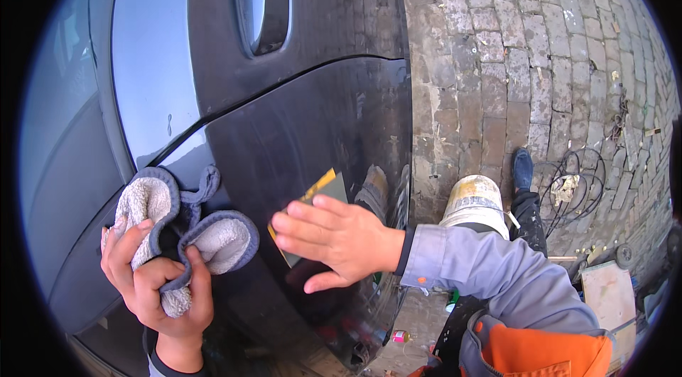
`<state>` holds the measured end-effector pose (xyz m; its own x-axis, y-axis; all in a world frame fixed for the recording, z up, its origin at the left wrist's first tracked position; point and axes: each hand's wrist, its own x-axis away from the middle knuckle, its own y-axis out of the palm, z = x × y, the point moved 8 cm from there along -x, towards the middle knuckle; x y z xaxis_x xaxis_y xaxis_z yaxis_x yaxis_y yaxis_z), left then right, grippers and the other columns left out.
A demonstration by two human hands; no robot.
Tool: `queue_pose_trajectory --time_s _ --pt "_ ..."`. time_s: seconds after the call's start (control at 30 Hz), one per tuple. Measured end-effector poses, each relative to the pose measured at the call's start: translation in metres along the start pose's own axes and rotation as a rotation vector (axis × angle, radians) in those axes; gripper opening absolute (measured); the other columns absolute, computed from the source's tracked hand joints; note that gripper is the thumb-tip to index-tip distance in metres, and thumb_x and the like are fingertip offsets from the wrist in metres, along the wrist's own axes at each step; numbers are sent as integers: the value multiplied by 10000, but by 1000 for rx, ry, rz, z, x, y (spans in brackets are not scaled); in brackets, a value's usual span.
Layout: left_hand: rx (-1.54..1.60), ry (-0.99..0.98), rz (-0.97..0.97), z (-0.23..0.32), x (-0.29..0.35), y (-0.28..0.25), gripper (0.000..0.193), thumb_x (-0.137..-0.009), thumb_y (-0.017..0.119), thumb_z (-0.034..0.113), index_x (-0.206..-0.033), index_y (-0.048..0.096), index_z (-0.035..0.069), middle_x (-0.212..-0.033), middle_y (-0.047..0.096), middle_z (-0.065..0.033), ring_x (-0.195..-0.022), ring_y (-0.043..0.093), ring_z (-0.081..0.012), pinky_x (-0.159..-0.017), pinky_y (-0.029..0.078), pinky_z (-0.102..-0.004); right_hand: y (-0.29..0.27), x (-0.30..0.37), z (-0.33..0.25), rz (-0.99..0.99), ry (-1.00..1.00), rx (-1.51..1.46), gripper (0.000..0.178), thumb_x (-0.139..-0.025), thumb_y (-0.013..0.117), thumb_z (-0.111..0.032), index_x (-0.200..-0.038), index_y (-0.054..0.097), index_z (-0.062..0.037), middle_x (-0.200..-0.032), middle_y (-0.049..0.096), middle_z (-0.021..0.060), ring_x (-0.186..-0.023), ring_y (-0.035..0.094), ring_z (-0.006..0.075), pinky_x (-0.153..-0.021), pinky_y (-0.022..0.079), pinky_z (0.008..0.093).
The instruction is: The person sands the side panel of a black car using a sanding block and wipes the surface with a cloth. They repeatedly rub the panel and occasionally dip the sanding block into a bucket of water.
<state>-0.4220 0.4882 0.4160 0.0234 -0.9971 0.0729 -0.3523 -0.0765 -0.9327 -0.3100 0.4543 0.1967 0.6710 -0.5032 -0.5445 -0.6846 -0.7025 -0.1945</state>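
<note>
A grey cloth with dark blue edging [222,241] is bunched in my left hand [162,281], its fingers and thumb closed round the folds. The cloth rests near the dark car's [277,121] upper panel. My right hand [341,241] lies flat, fingers stretched and thumb apart, over a thin grey sheet with a yellow edge [329,191] against the glossy car panel. The sheet looks like sandpaper, but most of it is hidden under the hand. Above both hands, a curved seam crosses the panel below the door handle [263,4].
A stained white bucket [474,201] stands on the brick paving [526,57] beside my blue shoe [523,170]. A coiled black cable [595,185] lies to its right. Near the lower right is a board [608,292]; a small pink-labelled item [400,336] lies by the car.
</note>
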Motion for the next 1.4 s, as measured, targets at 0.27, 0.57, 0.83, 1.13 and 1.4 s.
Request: queue_pose_trajectory --time_s 0.27,0.57,0.83,1.13,1.4 --pt "49 30 74 2 -4 -2 308 -752 857 9 -869 593 114 -1272 725 -183 -1220 651 -437 -1182 415 -620 1 -9 25 193 272 -72 1024 -1056 531 -703 -1725 275 29 -1783 286 289 -1660 252 487 -1332 219 587" --pt "101 21 195 1 -9 -7 234 -722 885 92 -827 680 129 -1237 743 -96 -1223 651 -417 -1155 431 -582 -1 -5 18 95 279 8 877 -1089 601 -431 -1733 235 39 -1786 243 321 -1653 240 528 -1334 227 605" --pt "116 22 249 -3 -3 -10 256 -684 911 153 -861 726 155 -1204 741 -58 -1231 656 -353 -1150 435 -548 -87 -55 62 574 295 183 195 -1034 743 -109 -1183 792 7 -1250 802 196 -1178 784 347 -1030 617 425" --pt "146 20 298 -3 -2 -11 252 -690 909 159 -871 734 162 -1181 746 -38 -1211 660 -322 -1132 441 -519 -85 -2 33 717 812 -1242 265 -1136 659 -186 -1324 672 0 -1258 767 111 -1122 752 187 -990 628 395" --pt "120 10 247 -4 -3 -8 215 -751 870 154 -889 709 125 -1238 746 -80 -1252 652 -362 -1165 436 -530 -9 32 -11 653 663 124 622 -1009 746 -69 -1561 486 49 -1568 509 273 -1447 513 408 -1206 400 500"
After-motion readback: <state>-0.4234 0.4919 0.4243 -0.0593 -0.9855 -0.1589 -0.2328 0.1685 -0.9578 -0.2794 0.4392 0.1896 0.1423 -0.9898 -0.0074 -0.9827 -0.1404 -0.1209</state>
